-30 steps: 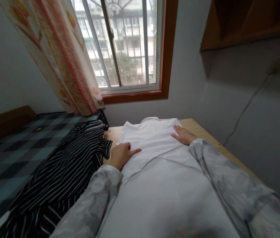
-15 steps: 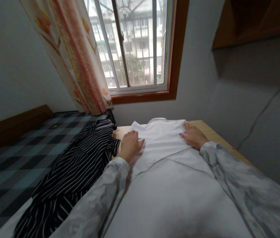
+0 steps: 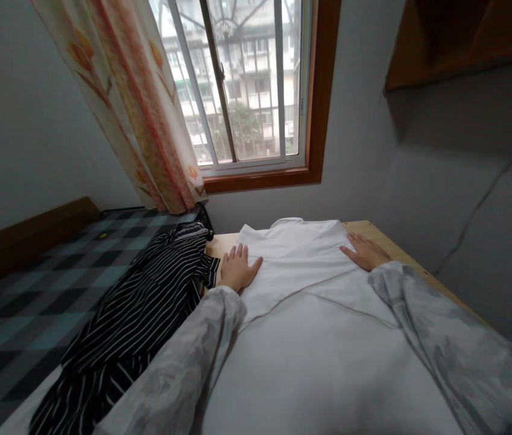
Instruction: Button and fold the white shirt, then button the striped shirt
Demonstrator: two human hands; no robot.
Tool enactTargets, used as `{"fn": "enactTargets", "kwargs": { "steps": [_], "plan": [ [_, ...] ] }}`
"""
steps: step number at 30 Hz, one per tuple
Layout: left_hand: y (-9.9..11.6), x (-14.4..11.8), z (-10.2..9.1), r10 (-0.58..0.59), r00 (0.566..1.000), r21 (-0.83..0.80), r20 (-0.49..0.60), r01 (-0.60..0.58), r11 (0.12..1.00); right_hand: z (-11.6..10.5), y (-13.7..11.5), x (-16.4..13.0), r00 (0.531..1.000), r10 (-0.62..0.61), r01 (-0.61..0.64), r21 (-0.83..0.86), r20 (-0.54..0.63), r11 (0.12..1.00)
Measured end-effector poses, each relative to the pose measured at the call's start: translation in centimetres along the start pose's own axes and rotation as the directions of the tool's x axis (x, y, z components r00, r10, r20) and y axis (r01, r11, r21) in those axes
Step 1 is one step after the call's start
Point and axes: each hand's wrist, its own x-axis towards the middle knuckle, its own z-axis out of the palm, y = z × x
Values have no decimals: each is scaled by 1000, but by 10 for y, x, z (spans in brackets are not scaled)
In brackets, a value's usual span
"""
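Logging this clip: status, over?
Left hand and right hand flat, open on white shirt. Shirt spread on table. Striped garment beside left hand.

A single head-worn camera looks forward and down along the person's arms, close over the tabletop (image 3: 376, 232). It faces the window (image 3: 246, 90) and far wall, taking in the bed (image 3: 33, 290) at left and the side wall at right.
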Motion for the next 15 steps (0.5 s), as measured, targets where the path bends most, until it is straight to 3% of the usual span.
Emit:
{"fn": "enactTargets", "kwargs": {
  "steps": [5, 9, 13, 15],
  "plan": [
    [-5, -5, -14, -125, 988, -12, -93, 125, 992, -5, 8, -4, 997, 77, -78, 27, 10, 997],
    [-17, -1, -27, -156, 976, -46, -150, 151, 988, -15, -15, -23, 996, 51, -51, 2, -80, 999],
    [-37, 16, -32, -263, 964, -170, 32, 264, 949, -15, -51, -59, 983, -176, 177, 10, -58, 984],
    [-46, 27, -31, -250, 962, -220, 111, 269, 938, -12, -65, -75, 959, -284, 284, 36, -7, 958]
  ]
}}
